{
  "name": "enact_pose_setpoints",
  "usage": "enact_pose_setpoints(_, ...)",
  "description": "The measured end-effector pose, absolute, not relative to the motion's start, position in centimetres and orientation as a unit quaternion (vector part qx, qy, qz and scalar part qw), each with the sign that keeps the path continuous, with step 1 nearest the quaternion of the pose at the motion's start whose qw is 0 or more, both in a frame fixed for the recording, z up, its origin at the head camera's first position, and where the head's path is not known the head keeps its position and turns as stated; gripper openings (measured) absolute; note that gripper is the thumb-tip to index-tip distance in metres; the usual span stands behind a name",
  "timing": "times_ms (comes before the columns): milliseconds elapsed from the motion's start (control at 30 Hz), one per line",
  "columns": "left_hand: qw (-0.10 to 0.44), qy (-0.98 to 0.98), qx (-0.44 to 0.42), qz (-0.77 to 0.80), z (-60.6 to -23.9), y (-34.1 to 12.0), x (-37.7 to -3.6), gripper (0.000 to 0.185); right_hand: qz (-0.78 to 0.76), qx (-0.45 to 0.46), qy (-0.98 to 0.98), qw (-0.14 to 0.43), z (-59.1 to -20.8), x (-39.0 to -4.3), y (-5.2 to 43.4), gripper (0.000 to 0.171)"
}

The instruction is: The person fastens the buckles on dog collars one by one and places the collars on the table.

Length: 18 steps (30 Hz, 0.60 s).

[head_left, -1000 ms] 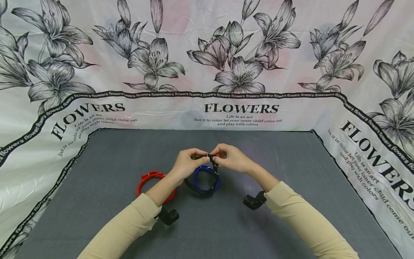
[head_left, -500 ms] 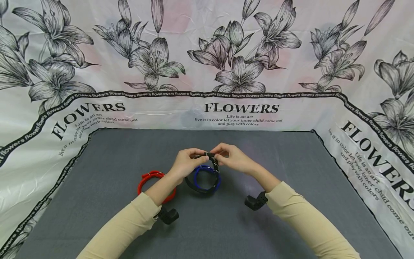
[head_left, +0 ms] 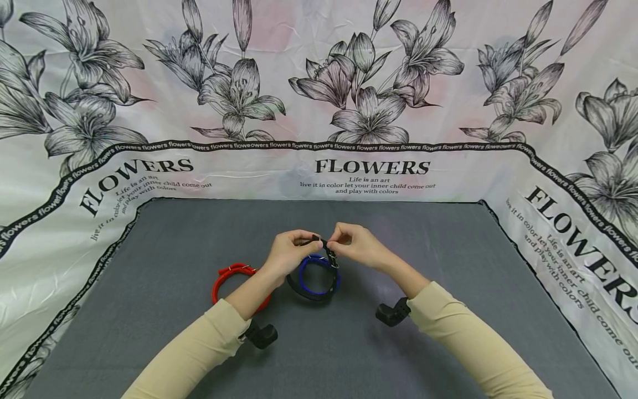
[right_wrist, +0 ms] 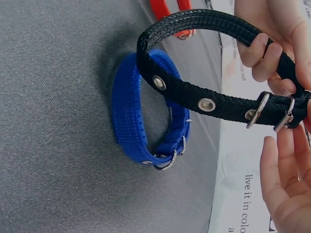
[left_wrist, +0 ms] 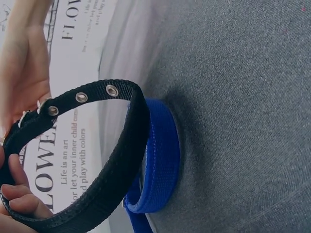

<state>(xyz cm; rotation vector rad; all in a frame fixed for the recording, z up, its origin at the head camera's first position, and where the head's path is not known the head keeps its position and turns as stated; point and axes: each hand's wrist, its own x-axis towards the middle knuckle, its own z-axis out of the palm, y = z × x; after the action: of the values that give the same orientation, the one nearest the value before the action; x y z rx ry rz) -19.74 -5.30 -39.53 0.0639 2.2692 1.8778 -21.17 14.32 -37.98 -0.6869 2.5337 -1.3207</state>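
Observation:
A black collar [left_wrist: 112,165] with metal eyelets, a D-ring and a buckle is held raised, its loop hanging down. My left hand [head_left: 289,252] grips the strap on the left, fingers curled round it in the right wrist view. On the other side my right hand [head_left: 361,244] pinches the strap near the buckle [right_wrist: 286,114] with thumb and forefinger. In the right wrist view the other fingers of this hand are spread below. The strap end is partly hidden by the fingers. Behind the black loop stands a blue collar [right_wrist: 127,111], buckled into a ring on the table.
A red collar [head_left: 219,282] lies left of the blue one, partly covered by my left forearm. Grey cloth [head_left: 448,255] covers the table. A white flower-printed sheet [head_left: 274,172] rises along the back and sides.
The strap end between the fingertips has shifted, from level half a second ago to slanting now. My right hand has made small moves at the buckle; both hands stay in place.

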Motion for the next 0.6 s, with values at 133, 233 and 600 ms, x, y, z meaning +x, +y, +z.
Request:
enact_pose_setpoints(133,0.096,0.764,0.022,0.638,-39.65,-5.27,-19.67,0.024,-0.440,-0.239,0.862,0.086,-38.18,-21.07,14.25,0.006)
enact_pose_setpoints(233,0.099,0.759,0.020,0.643,-39.69,-5.25,-19.68,0.025,-0.438,-0.239,0.863,0.081,-38.32,-21.00,14.21,0.005)
enact_pose_setpoints(600,0.116,0.742,-0.015,0.660,-39.46,-5.46,-19.76,0.025,-0.506,-0.234,0.822,0.121,-38.49,-20.66,14.69,0.023)
